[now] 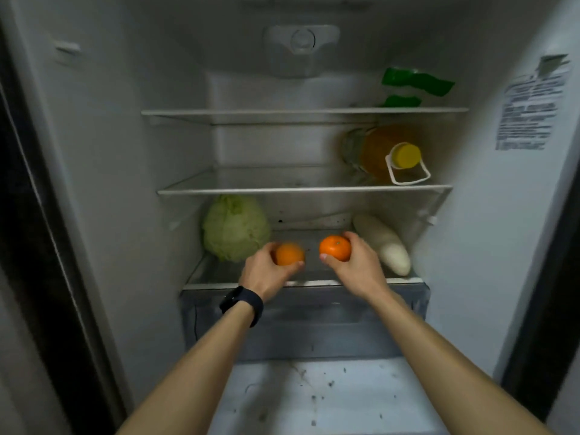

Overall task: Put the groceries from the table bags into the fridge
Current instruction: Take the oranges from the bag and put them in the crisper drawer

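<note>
two oranges (289, 253) (335, 248): orange | cabbage (234, 227): pale green | radish (383, 243): white | bottle (381, 152): amber, yellow cap (406, 155) | packet (412, 84): green | wristband (243, 303): black | fridge (125, 152) walls: white

arms: bare, no sleeves | left wrist: black smartwatch (241, 304), dark strap

Left hand (266, 268) and right hand (354, 262) each grip an orange (288, 254) (335, 248) over the bottom shelf (219, 274), between cabbage (235, 227) and radish (384, 243).
</note>
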`<state>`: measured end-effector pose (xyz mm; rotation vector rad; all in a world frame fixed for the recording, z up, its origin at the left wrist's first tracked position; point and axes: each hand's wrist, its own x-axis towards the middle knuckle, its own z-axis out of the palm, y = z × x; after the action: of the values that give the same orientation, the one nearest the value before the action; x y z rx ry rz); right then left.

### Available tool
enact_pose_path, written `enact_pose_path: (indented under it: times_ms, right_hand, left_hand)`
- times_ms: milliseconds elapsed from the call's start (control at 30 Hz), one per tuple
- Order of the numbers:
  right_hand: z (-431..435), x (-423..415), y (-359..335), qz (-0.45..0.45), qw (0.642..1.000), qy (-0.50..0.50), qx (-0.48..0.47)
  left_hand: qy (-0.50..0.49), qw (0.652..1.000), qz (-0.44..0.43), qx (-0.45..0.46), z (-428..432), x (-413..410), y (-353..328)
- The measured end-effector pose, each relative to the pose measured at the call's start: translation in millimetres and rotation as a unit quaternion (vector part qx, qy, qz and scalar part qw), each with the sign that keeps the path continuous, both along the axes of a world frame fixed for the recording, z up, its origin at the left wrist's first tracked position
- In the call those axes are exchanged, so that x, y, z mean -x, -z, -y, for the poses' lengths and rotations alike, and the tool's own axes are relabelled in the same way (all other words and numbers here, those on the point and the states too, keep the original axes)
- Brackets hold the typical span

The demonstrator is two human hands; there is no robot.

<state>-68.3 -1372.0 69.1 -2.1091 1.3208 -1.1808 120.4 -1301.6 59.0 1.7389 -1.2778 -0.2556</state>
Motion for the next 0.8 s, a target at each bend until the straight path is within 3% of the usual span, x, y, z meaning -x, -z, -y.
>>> enact_pose_path:
  times_ms: [133,367,467,533,600,700,800]
  right_hand:
    - [15,-7,18,-0.076,0.996,-0.035,-0.017]
    - [13,-13,31,-0.168,0.986,0.0,0.025]
    - [-2,-7,32,-0.17,0.982,0.021,0.075]
    - [-21,-1,40,-0.044,0.994,0.029,0.096]
    - [-44,4,56,0.157,0.983,0.025,0.097]
    - [-72,6,80,0.413,0.91,0.03,-0.004]
    - [-77,0,94,0.537,0.815,0.023,-0.217]
  left_hand:
    - [-0.013,0.999,0.021,-0.025,5,-10,13]
    - [0.005,0.993,0.096,-0.066,2,-15,15]
    - [0.011,0.994,0.105,-0.007,-9,-9,15]
    - [-0.013,0.995,0.055,0.086,-24,0,21]
    - [-0.065,0.979,-0.04,0.189,-41,12,34]
    - [-0.136,0.923,-0.211,0.291,-63,34,57]
    - [-0.17,0.86,-0.398,0.272,-68,49,72]
